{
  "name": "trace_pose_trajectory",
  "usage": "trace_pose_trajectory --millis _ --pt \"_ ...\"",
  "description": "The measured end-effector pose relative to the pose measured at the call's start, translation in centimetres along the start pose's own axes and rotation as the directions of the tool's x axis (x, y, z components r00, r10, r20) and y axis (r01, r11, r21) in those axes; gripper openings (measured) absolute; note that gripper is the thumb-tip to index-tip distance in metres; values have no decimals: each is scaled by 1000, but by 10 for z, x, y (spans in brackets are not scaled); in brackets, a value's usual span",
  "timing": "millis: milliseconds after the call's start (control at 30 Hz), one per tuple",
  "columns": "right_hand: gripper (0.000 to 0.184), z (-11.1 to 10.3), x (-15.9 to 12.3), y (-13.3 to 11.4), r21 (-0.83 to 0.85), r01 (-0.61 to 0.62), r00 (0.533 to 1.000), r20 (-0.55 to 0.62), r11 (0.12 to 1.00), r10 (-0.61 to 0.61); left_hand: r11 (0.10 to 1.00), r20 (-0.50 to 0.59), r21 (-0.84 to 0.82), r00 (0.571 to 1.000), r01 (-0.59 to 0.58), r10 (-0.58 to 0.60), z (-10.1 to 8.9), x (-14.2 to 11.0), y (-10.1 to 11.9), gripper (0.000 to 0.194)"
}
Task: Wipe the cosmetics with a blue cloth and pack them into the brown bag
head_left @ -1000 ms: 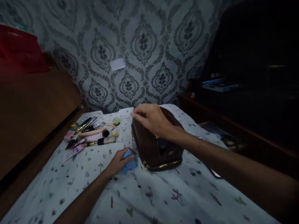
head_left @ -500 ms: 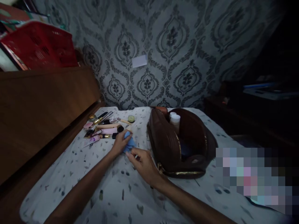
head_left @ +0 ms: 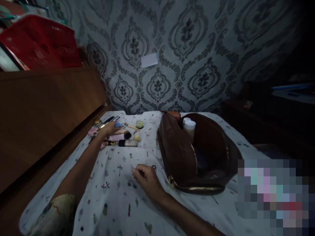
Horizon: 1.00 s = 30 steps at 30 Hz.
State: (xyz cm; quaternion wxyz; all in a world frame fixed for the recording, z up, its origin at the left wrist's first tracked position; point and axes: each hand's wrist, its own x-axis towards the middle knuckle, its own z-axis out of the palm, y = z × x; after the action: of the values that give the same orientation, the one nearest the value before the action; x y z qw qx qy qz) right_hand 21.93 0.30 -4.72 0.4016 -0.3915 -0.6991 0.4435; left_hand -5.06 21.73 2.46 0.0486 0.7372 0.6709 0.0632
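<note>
- Swirly grey patterns cover the wall (head_left: 157, 85), with one white paper (head_left: 149, 60) on it. Below is a pale sheet (head_left: 118, 203) with little leaf pictures.
- Now the left hand (head_left: 108, 128) has moved away from the right hand (head_left: 147, 180) and is over the makeup. So the two hands are no longer together, and the left one can get at the makeup.
- A bit of something blue (head_left: 117, 124) shows right at the left fingertips. The left fingers reach forward and down, but I cannot tell if they are holding it or just resting by it.
- Just to the right of the left fingers are a thin brush (head_left: 133, 127) and a round green pot (head_left: 139, 124).
- Closer to the person than those fingers are a fat brush with a dark tip (head_left: 127, 134), a pink tube (head_left: 116, 137) and a bottle with a black top (head_left: 130, 143).
- Bent in, the right fingers are above the sheet, nearer the person than the makeup. No thing shows in them, but I cannot tell if something small is tucked inside.
- Off to the right of the right fingers, near but not touching, sits the brown bag (head_left: 177, 150). Its top is wide open, and white bottle caps (head_left: 189, 125) peek out.
- Far left of both hands is a red basket (head_left: 46, 42).
</note>
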Motion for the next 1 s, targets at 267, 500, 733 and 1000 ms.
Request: trace_pose_trajectory --millis 267,500,733,1000 --pt "37 1 0 -2 3 13 1000 -20 1000 -13 998 -61 -62 998 -28 24 -7 -3 12 37" --pt "35 -2 -3 -6 52 19 998 -57 998 -16 876 -459 -470 878 -108 -138 -33 -51 33 21" --pt "54 -1 -8 -16 167 17 974 -225 986 21 499 -246 -860 944 -107 -222 9 -148 104 41" --pt "51 -13 -33 -26 481 -286 950 31 829 310 254 -96 -963 995 -94 6 44 -193 155 48"
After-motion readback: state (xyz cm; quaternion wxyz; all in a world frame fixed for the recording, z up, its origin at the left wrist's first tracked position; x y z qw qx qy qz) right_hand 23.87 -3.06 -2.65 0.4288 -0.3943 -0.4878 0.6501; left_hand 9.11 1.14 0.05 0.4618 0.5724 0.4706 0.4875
